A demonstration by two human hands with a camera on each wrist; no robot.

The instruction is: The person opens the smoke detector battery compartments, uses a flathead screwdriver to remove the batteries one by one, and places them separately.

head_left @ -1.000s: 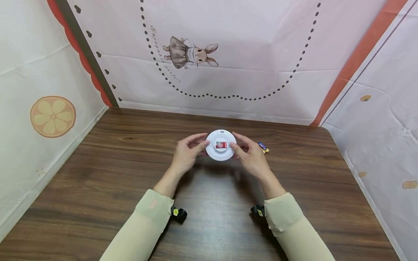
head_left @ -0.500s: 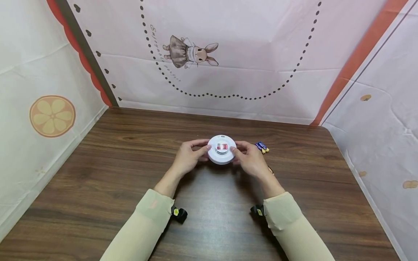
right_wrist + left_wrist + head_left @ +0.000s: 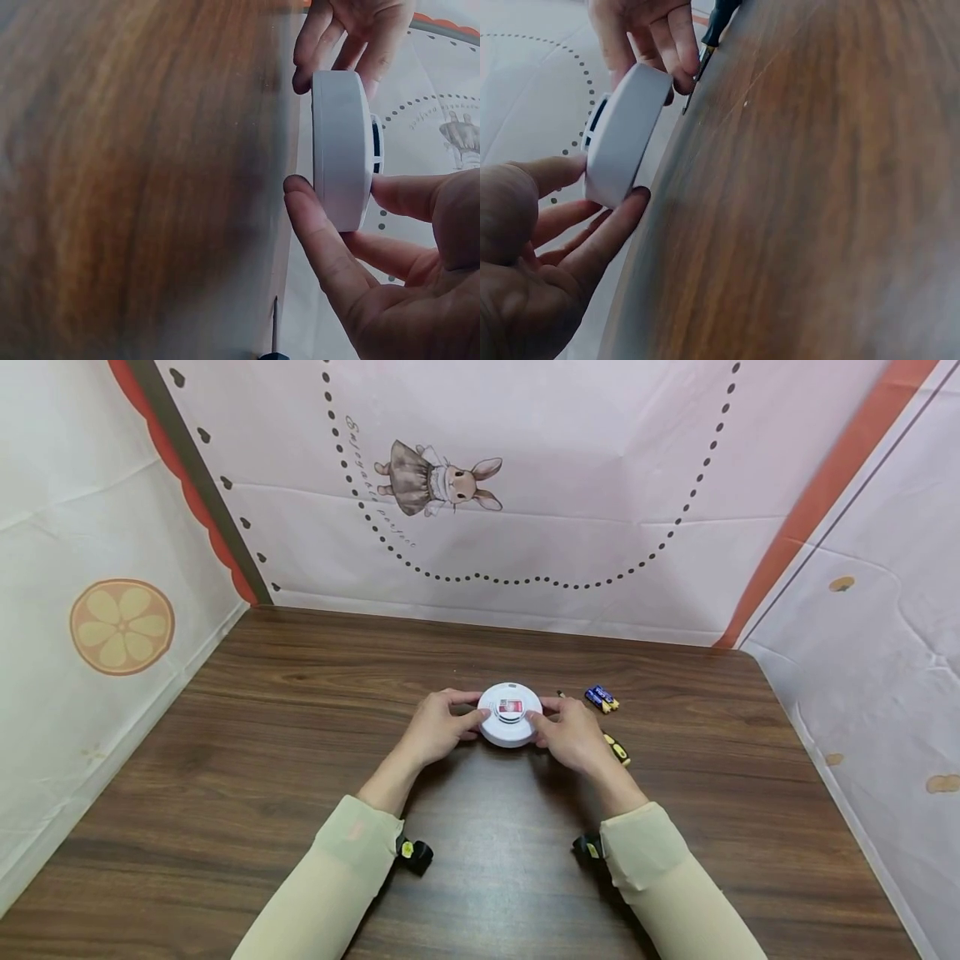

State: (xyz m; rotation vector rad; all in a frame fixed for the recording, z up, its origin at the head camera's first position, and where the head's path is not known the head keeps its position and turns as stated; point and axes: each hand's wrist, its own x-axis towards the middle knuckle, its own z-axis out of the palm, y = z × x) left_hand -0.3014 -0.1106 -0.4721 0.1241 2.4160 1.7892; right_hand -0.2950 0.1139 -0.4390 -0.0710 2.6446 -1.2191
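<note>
A round white smoke detector, with a red-and-white label on its raised centre, is held between both hands with its label face up. My left hand pinches its left rim, thumb on the top and fingers underneath. My right hand grips the opposite rim in the same way. In the left wrist view the detector's white side wall appears just above the table surface. The right wrist view also has the detector between both hands, and a gap shows between it and the tabletop.
Blue-and-yellow batteries lie to the right of the right hand. A screwdriver with a yellow-and-black handle lies on the wooden table, partly hidden by the right hand. A printed cloth rises behind the table.
Both hands have lowered the smoke detector toward the table and slightly toward me, and its face has tilted flatter. More of the batteries and the screwdriver handle now shows beside the right hand.
</note>
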